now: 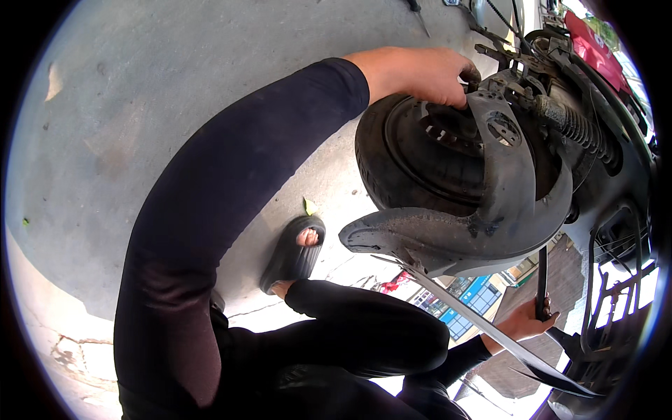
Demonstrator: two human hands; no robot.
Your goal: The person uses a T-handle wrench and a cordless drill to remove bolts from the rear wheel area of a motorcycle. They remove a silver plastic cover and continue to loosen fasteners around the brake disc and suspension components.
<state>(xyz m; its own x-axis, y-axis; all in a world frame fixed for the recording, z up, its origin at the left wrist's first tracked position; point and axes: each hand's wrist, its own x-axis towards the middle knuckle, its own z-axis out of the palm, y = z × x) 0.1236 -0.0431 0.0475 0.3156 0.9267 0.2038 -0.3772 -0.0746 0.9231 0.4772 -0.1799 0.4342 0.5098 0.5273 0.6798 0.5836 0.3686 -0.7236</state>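
Note:
My left hand [430,75] reaches across to the hub side of a scooter's rear wheel [413,164]. Its fingers curl together by the axle end, beside the upper edge of a grey bracket [507,157]; whatever is between them is hidden. A dusty dark mudguard [448,238] curves around the tyre on the near side. Lower right, my right hand [521,322] is wrapped around a black bar [542,283] below the mudguard. A coil-spring shock absorber [574,127] runs alongside the wheel.
The scooter's dark body and a metal rack [619,280] fill the right side. A long grey strip [483,322] slants past my right wrist. My sandalled foot [301,248] rests on the concrete floor [161,77], near a small leaf [309,206]. More vehicle parts [483,24] stand at the top.

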